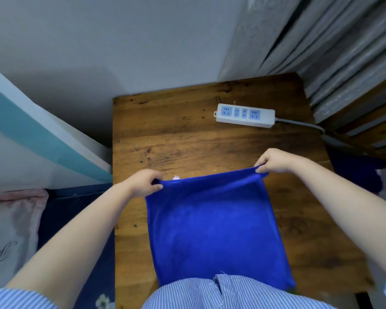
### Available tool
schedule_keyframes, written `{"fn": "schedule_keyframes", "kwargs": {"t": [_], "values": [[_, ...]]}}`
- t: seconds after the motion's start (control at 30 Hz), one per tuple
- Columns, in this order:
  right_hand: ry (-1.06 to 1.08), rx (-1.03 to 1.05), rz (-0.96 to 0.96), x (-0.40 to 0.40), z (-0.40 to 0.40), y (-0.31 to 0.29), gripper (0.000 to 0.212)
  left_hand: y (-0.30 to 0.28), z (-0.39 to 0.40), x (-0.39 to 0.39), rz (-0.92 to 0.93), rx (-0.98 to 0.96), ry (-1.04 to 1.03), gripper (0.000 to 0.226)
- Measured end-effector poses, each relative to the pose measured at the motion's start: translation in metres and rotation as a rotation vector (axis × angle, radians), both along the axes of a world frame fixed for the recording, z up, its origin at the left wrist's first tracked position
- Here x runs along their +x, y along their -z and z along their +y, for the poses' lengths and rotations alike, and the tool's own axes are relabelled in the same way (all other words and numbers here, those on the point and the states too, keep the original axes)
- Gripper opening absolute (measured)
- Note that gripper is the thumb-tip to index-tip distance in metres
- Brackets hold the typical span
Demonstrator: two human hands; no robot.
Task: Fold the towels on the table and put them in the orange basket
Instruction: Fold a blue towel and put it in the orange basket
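Note:
A bright blue towel lies spread over the near half of the wooden table, its near end hidden under my striped shirt. My left hand pinches the towel's far left corner. My right hand pinches the far right corner, slightly lifted off the wood. A small white tag shows just past the far edge. Another dark blue cloth hangs off the table's right side. No orange basket is in view.
A white power strip with blue sockets lies at the table's far right, its cable running off to the right. Grey curtains hang at the far right. A bed with a teal-striped cover and a pink pillow sits to the left.

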State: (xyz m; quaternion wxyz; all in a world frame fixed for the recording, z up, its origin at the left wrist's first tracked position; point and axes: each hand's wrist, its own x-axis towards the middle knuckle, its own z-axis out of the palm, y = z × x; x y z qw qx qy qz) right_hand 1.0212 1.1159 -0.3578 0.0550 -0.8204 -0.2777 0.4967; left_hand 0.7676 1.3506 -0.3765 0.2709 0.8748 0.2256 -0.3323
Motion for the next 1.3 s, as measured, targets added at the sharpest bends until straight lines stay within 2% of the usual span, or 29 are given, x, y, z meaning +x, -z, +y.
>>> {"fn": "schedule_keyframes", "kwargs": {"t": [0.07, 0.13, 0.2, 0.3, 0.37, 0.43, 0.5, 0.57, 0.63, 0.73, 0.9, 1.07, 1.17, 1.3], "values": [[-0.003, -0.068, 0.050, -0.005, -0.013, -0.002, 0.015, -0.004, -0.005, -0.013, 0.015, -0.057, -0.068, 0.005], [0.084, -0.204, 0.192, -0.010, -0.027, 0.000, 0.005, -0.006, -0.011, -0.023, 0.042, -0.079, -0.070, 0.009], [0.101, -0.386, 0.375, -0.018, -0.039, 0.000, 0.018, -0.006, -0.020, -0.034, 0.107, -0.138, -0.099, 0.020], [-0.016, -0.575, 0.503, -0.026, -0.051, 0.006, 0.016, -0.002, -0.031, -0.045, 0.254, -0.287, -0.261, 0.021], [0.010, -0.561, 0.419, -0.027, -0.052, 0.013, 0.017, 0.005, -0.035, -0.051, 0.252, -0.293, -0.375, 0.018], [0.080, -0.380, 0.207, -0.026, -0.046, 0.022, 0.021, 0.013, -0.037, -0.052, 0.132, -0.189, -0.542, 0.017], [-0.028, -0.209, -0.070, -0.025, -0.038, 0.027, 0.023, 0.021, -0.037, -0.052, 0.009, -0.072, -0.702, 0.016], [-0.113, -0.147, -0.211, -0.028, -0.030, 0.031, 0.020, 0.027, -0.037, -0.050, -0.038, 0.062, -0.693, 0.019], [-0.123, -0.123, -0.224, -0.030, -0.026, 0.039, 0.013, 0.030, -0.041, -0.044, -0.011, 0.161, -0.601, 0.021], [-0.125, -0.151, -0.256, -0.031, -0.022, 0.047, 0.010, 0.038, -0.050, -0.030, 0.012, 0.176, -0.581, 0.027], [-0.158, -0.241, -0.253, -0.027, -0.021, 0.050, 0.020, 0.049, -0.048, -0.011, -0.005, 0.097, -0.756, 0.036], [-0.257, -0.136, -0.252, -0.021, -0.021, 0.050, 0.032, 0.052, -0.041, 0.002, -0.031, 0.039, -0.964, 0.057], [-0.308, -0.144, -0.309, -0.020, -0.020, 0.052, 0.030, 0.055, -0.038, 0.007, -0.022, 0.091, -0.897, 0.052], [-0.328, -0.158, -0.357, -0.016, -0.017, 0.054, 0.028, 0.063, -0.032, 0.009, 0.017, 0.130, -0.781, 0.031]]}}
